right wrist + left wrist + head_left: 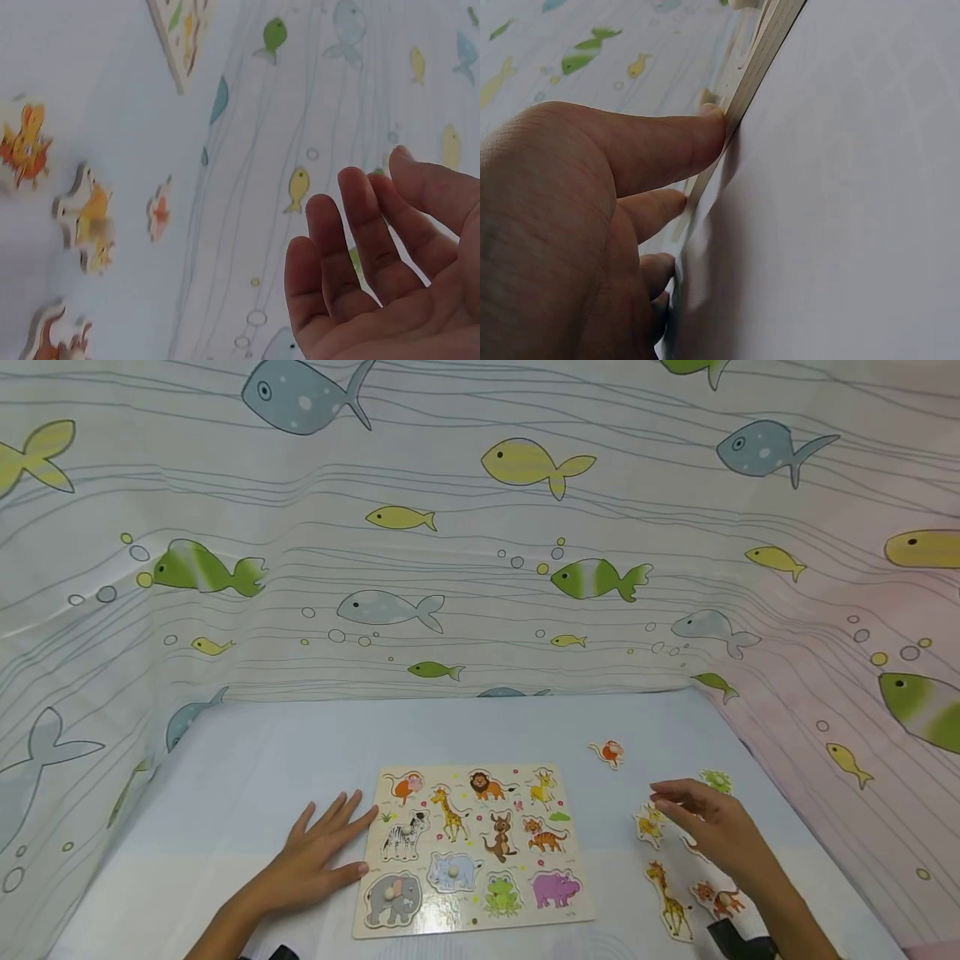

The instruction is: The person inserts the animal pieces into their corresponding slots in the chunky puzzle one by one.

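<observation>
A wooden animal puzzle board [442,920] lies on the white table. An elephant piece [393,899] and a pale blue animal piece [454,872], both with knobs, sit in it. My left hand [318,860] rests beside the board with fingers spread; its thumb touches the board's left edge, as the left wrist view also shows. My right hand [708,822] hovers over the loose pieces, fingers slightly bent and holding nothing. Near its fingertips lies a yellow animal piece [649,826]. A giraffe piece [669,902] and a tiger piece [717,900] lie closer to me. Another piece is partly hidden under the hand.
A monkey piece [611,753] lies beyond the board's right corner. Farther right, past my right hand, is a green piece [716,781]. A fish-patterned curtain [465,560] encloses the table's back and sides.
</observation>
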`<control>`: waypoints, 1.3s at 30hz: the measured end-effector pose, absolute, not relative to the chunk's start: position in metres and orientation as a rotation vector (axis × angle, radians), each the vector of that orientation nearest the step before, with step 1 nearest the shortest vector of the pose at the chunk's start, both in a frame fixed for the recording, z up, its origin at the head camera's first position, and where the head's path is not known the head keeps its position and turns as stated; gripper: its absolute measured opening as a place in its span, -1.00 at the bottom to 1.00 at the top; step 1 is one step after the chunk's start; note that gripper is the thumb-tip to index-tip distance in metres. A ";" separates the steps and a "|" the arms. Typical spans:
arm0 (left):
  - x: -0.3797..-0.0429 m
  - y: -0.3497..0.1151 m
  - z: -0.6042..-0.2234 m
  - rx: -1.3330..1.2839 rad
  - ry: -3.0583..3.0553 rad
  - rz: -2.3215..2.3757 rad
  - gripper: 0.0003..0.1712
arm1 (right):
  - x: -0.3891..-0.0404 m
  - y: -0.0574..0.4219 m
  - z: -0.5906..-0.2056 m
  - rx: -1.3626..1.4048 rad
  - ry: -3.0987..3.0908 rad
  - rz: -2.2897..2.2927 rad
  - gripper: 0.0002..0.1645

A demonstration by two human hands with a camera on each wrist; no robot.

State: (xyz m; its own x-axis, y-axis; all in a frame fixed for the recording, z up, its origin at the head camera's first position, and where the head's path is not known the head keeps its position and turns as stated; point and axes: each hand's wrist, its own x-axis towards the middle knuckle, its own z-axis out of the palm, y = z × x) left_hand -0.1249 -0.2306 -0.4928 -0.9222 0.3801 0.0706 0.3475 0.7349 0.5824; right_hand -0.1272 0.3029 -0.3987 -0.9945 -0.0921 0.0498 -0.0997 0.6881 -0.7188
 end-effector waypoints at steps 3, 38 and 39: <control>-0.125 -0.231 -0.493 0.606 2.877 0.951 -0.20 | -0.119 0.326 -0.396 0.093 -2.868 1.227 -0.61; -0.123 -0.231 -0.491 0.590 2.876 0.938 -0.18 | -0.077 0.476 -0.485 -1.237 -2.692 1.427 -0.08; -0.124 -0.231 -0.491 0.589 2.873 0.935 -0.18 | -0.077 0.477 -0.487 -1.249 -2.687 1.414 -0.10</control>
State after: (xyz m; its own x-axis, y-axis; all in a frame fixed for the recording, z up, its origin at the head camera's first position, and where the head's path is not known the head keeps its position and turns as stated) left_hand -0.1239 -0.2306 -0.4906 -0.9249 0.3759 0.0574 0.3376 0.7424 0.5786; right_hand -0.0770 0.4771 -0.4867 -0.7021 0.5586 -0.4417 0.6804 0.3431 -0.6476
